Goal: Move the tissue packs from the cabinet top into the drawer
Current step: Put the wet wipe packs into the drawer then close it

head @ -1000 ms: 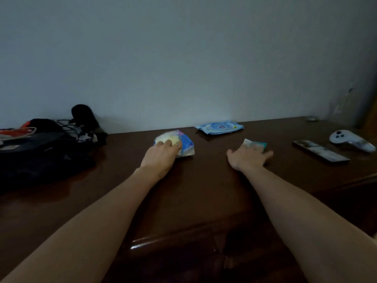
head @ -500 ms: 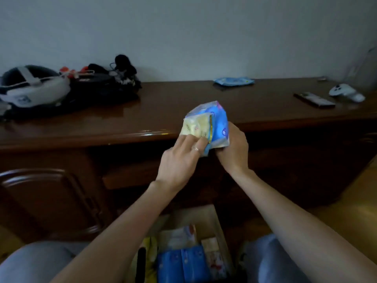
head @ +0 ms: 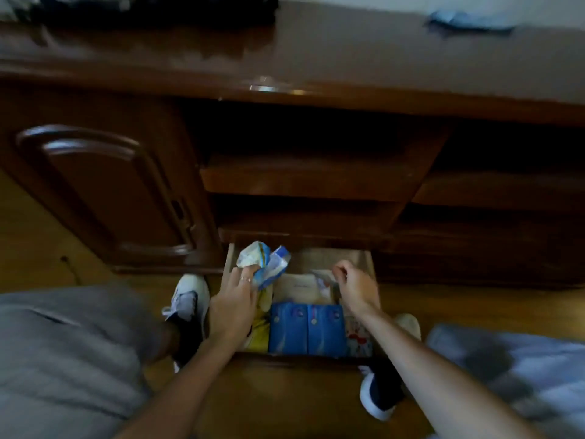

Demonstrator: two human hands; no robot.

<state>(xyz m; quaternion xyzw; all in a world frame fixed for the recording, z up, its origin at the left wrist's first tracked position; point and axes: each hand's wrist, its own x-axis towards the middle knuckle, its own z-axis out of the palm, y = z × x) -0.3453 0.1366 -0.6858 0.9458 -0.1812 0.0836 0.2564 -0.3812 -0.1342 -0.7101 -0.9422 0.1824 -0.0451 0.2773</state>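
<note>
The bottom drawer (head: 367, 264) stands pulled out below the dark wooden cabinet top (head: 348, 52). My left hand (head: 232, 307) grips a crumpled blue and yellow tissue pack (head: 264, 261) over the drawer's far left corner. My right hand (head: 356, 288) hovers over the drawer's right side, fingers pinched on a small pale tissue pack (head: 321, 278) that is partly hidden. Inside lie blue tissue packs (head: 305, 331), a yellow pack (head: 261, 331) and a white box (head: 299, 288). One light blue pack (head: 468, 19) lies on the cabinet top at the far right.
A dark bag (head: 158, 7) sits on the cabinet top at the left. A closed cabinet door (head: 104, 191) is left of the drawer, with open shelves (head: 304, 179) above it. My shoes (head: 186, 305) (head: 380, 397) flank the drawer on the wooden floor.
Both hands lifted packs off the cabinet top, brought them together in front of me, then lowered into the open drawer. The view dropped from the top to the drawer.
</note>
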